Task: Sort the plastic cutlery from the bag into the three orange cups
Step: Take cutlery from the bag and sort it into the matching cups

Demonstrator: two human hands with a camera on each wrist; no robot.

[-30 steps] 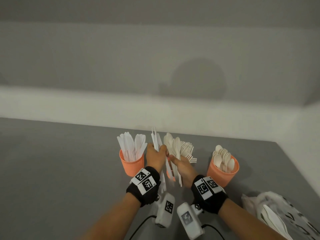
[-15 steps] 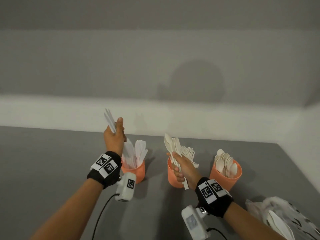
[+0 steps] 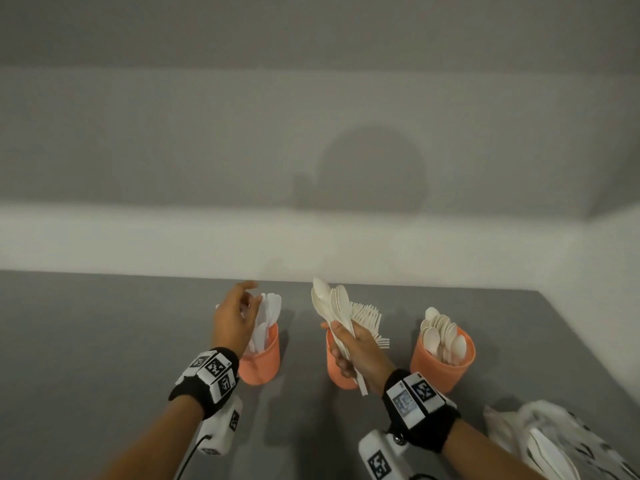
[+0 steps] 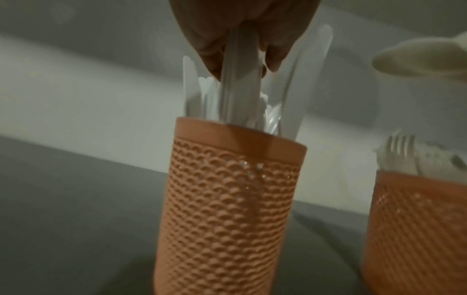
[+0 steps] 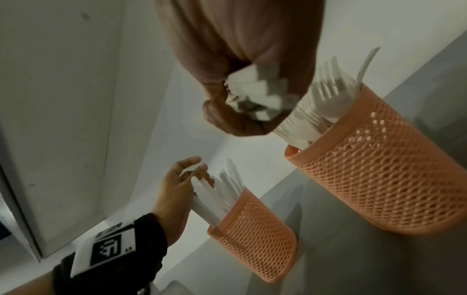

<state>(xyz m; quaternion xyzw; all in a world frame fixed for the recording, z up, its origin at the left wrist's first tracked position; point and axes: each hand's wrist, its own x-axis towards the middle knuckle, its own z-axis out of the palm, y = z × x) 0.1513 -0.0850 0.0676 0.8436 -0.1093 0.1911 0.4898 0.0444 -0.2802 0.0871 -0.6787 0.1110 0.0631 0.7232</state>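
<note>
Our left fingers (image 3: 250,299) sit loose at the tops of the knives (image 3: 268,315) in the left cup (image 3: 263,358); from the head view we cannot tell if they still pinch one. Our right hand (image 3: 358,344) grips a bunch of spoons (image 3: 332,303), bowls up, handles pointing down. Behind it the middle cup (image 3: 337,374) holds forks (image 3: 369,317). The right cup (image 3: 441,367) holds spoons, bowls up. The bag (image 3: 561,441) lies at the table's (image 3: 104,341) right edge, and there is open room on the left.

From the left wrist, our left hand (image 4: 242,30) has finger and thumb on each side of one upright knife (image 4: 240,95) in the cup.

From the right wrist, our right fingers (image 5: 235,119) curl tight round the spoon handles (image 5: 257,95), beside the fork cup.
</note>
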